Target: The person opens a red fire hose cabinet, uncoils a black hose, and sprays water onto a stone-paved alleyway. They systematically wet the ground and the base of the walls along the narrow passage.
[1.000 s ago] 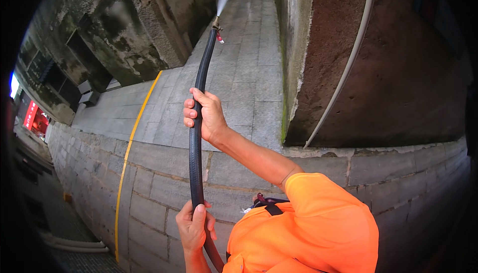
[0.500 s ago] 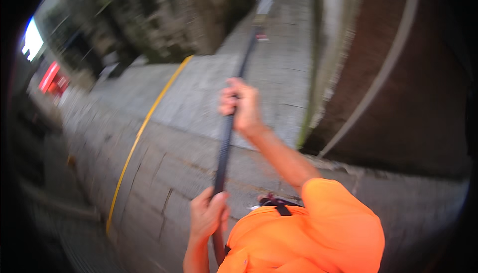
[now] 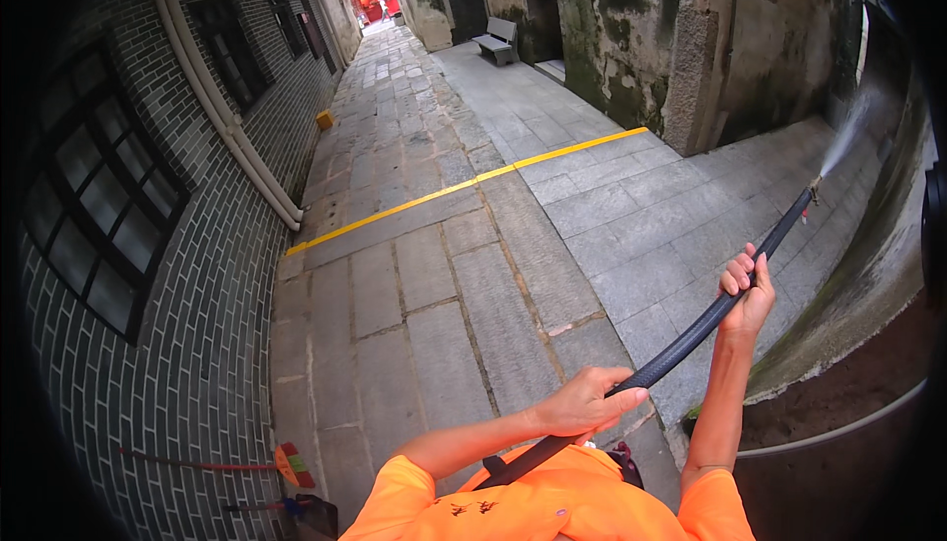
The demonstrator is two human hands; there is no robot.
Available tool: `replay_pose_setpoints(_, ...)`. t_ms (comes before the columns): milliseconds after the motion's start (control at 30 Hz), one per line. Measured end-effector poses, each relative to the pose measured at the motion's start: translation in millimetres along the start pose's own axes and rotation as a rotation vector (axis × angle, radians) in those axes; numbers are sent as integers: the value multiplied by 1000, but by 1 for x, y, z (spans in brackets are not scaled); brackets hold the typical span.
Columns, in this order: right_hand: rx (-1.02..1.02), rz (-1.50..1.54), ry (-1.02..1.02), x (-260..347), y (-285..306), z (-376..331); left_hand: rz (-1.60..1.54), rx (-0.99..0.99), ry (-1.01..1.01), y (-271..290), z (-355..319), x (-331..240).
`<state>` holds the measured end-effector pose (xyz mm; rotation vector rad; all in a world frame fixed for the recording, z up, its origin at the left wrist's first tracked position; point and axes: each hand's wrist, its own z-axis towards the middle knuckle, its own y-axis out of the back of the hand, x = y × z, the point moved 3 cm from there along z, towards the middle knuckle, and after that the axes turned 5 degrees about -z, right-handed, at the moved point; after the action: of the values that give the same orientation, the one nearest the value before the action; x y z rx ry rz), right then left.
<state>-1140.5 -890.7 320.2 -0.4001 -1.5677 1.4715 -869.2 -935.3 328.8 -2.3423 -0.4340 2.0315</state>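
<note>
A black ribbed hose (image 3: pixel 691 339) runs diagonally from the person's chest up to the right, ending in a brass nozzle (image 3: pixel 815 187) that throws a pale spray of water (image 3: pixel 846 137) toward the mossy wall on the right. The right hand (image 3: pixel 747 289) grips the hose farther up, its fingers (image 3: pixel 738 273) curled tightly around it. The left hand (image 3: pixel 584 403) holds the hose lower down, near the body, fingers wrapped over the top of it. Both arms come out of bright orange sleeves (image 3: pixel 552 502). Below lies a stone-paved alley (image 3: pixel 434 314) crossed by a yellow painted line (image 3: pixel 464 189). A grey brick wall (image 3: pixel 187 275) with dark windows and pale drainpipes (image 3: pixel 232 132) lines the left side; a broom (image 3: pixel 276 464) with a red handle leans at its foot. A bench (image 3: pixel 499 40) stands far up the alley.
</note>
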Motion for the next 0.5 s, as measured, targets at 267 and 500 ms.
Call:
replay_pose_setpoints(267,-108,-77,37,-12,-21,-5,61,-102,126,13,3,3)
replay_pose_setpoints(500,-153,-6,85,-20,-23,-5,4,-115,70,12,1,-6)
